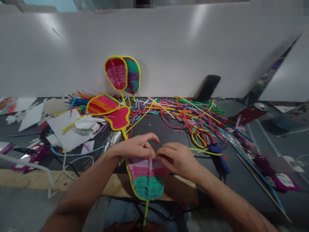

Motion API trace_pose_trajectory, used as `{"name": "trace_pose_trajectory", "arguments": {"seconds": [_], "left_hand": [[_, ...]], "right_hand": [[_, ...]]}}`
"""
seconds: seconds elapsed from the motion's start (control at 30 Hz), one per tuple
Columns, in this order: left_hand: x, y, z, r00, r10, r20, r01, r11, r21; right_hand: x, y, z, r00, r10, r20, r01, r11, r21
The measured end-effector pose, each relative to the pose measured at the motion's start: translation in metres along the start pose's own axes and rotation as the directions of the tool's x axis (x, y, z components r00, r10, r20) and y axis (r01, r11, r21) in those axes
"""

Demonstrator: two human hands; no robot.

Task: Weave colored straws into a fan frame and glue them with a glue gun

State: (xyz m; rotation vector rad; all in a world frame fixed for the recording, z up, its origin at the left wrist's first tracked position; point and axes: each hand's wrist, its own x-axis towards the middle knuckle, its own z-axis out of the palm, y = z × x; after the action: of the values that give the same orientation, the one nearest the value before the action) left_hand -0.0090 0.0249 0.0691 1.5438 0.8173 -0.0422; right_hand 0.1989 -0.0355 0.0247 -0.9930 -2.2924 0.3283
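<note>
A hand fan point(148, 185) wound in pink, lilac and green strands lies at the table's front edge, its yellow handle pointing toward me. Yellow pipe cleaner borders its left side and bottom. My left hand point(137, 145) pinches the fan's top edge near its middle rib, with the index finger lifted and curled. Close beside it, my right hand point(180, 158) is closed on a yellow pipe cleaner point(205, 151) at that same edge. The loose end sticks out to the right. My fingers partly hide the fan's upper right edge.
Finished-looking fans point(116, 73) lean against the white panel point(166, 48); others point(103, 104) lie left. Loose pipe cleaners point(178, 111) spread across the back. Orange-handled scissors point(200, 138), a blue glue gun point(219, 158), a phone point(208, 87) and a red can point(251, 113) are right; paper scraps point(65, 129) left.
</note>
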Motion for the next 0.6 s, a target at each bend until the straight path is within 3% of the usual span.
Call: {"name": "trace_pose_trajectory", "arguments": {"seconds": [0.3,0.6], "left_hand": [[0.0014,0.0041,0.0013,1.0,0.009,0.016,-0.009,0.999,-0.037],[0.0031,0.0015,0.0003,0.999,0.015,0.035,-0.012,0.997,-0.075]], "right_hand": [[0.0052,-0.0056,-0.0017,1.0,-0.016,0.015,0.018,0.994,-0.107],[0.0079,-0.008,0.0002,0.998,0.044,0.055,-0.04,0.997,-0.072]]}}
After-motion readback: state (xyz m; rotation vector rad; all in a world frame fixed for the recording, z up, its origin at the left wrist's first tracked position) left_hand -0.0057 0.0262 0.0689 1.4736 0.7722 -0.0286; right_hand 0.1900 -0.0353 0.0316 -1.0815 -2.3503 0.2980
